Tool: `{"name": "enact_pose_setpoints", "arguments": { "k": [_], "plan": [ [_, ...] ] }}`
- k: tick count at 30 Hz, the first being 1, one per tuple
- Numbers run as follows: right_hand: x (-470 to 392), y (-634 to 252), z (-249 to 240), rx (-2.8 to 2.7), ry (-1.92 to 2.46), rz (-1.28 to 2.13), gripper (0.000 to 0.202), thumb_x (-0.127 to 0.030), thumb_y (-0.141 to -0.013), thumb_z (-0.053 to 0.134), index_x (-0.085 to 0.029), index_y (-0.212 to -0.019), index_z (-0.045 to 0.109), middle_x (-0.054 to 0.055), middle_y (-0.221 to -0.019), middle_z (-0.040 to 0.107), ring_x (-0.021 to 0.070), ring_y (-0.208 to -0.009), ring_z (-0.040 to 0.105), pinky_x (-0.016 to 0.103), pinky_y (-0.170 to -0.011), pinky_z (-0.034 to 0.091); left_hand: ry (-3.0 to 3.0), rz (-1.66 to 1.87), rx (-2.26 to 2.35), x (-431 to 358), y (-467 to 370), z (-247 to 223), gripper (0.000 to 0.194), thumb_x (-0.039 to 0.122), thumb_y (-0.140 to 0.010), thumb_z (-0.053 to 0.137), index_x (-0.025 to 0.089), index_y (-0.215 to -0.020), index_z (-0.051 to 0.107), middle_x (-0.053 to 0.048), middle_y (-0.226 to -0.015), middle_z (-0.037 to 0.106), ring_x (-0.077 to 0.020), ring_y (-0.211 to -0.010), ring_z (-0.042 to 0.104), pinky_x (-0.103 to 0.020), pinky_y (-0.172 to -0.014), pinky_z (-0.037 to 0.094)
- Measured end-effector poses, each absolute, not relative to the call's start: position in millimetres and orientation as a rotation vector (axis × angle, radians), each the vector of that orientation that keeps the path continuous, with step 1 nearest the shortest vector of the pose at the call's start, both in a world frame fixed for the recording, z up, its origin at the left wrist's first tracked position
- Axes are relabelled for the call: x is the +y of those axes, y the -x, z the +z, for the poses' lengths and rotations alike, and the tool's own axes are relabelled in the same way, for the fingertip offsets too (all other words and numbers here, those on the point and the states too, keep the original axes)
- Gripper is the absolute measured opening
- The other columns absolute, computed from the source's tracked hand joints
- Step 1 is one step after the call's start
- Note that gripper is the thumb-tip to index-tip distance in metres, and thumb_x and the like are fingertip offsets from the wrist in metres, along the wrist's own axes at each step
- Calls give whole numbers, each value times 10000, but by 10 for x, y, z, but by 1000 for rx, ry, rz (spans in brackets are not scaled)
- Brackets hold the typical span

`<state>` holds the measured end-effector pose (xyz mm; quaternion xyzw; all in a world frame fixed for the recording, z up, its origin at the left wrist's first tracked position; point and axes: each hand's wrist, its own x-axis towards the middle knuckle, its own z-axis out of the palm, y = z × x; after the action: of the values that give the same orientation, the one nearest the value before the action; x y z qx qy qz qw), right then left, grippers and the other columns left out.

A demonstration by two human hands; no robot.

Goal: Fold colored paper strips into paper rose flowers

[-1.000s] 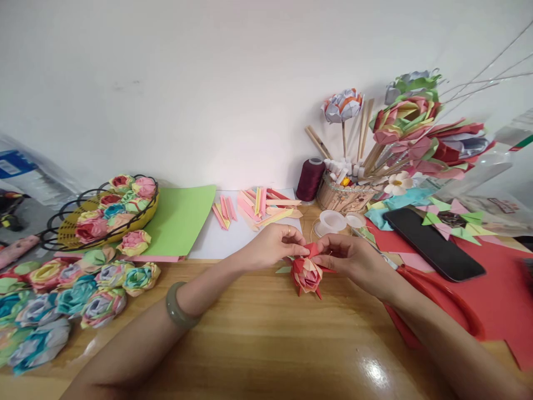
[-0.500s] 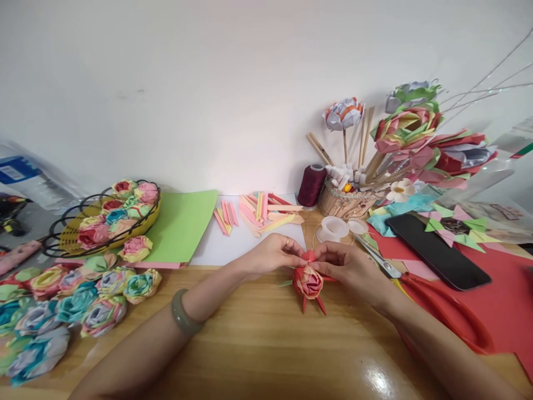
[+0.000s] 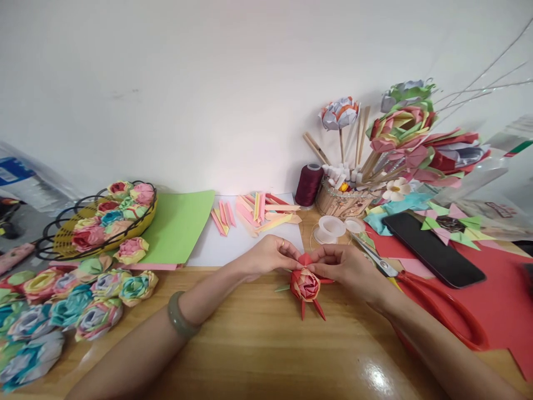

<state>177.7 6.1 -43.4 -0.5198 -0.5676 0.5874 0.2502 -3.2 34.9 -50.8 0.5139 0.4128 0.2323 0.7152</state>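
Observation:
A red and cream paper flower [image 3: 305, 284] is between my two hands, low over the wooden table. Narrow red folded points stick out below it, and a green tip shows at its left. My left hand [image 3: 270, 258], with a ring on it and a green bangle on the wrist, pinches the flower's upper left edge. From the other side my right hand [image 3: 340, 266] pinches a red petal at the upper right. The fingertips meet near the raised red petal at the top, and they partly hide it.
Orange-handled scissors [image 3: 441, 305] and a black phone [image 3: 433, 250] lie at the right on red paper. Thread spools [image 3: 308, 185] stand behind. Folded paper strips [image 3: 262, 211] rest on white paper. At the left are a yellow basket [image 3: 62, 236] and several finished paper flowers [image 3: 97, 318].
Both hands still hold the flower in nearly the same place. The raised red petal at the top looks more pointed now. The whole view has shifted slightly.

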Motion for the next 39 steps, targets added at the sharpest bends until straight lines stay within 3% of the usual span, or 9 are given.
{"name": "enact_pose_setpoints", "arguments": {
  "k": [9,22,30,39],
  "plan": [
    [63,-1755,-435,-1552,1425,1588,221,-338,-647,660,-140,-683,569,-21,-603,579,81,-532,492,212,-495,310,-1148,515,947,338,28,-487,142,126,-509,682,100,-639,631,1,-609,619,-84,-580,551,-231,-627,428],
    [35,-1763,-476,-1697,1436,1401,183,-307,-685,624,-152,-643,537,-18,-580,555,93,-522,478,224,-486,313,-1240,516,1004,309,-8,-471,113,80,-516,620,122,-614,585,33,-595,576,-70,-568,506,-206,-570,379],
    [23,-1734,-417,-1632,1344,1509,183,-327,-694,630,-154,-685,572,-4,-629,599,102,-558,522,228,-523,362,-1159,361,884,359,68,-397,154,132,-535,656,108,-685,629,7,-629,607,-88,-592,543,-237,-621,417],
    [11,-1752,-304,-1618,1345,1605,256,-396,-693,622,-143,-715,584,-12,-638,568,88,-557,489,214,-510,345,-1181,412,822,336,52,-401,160,129,-532,687,106,-676,621,12,-622,611,-70,-576,531,-214,-607,406]
  ]
}}
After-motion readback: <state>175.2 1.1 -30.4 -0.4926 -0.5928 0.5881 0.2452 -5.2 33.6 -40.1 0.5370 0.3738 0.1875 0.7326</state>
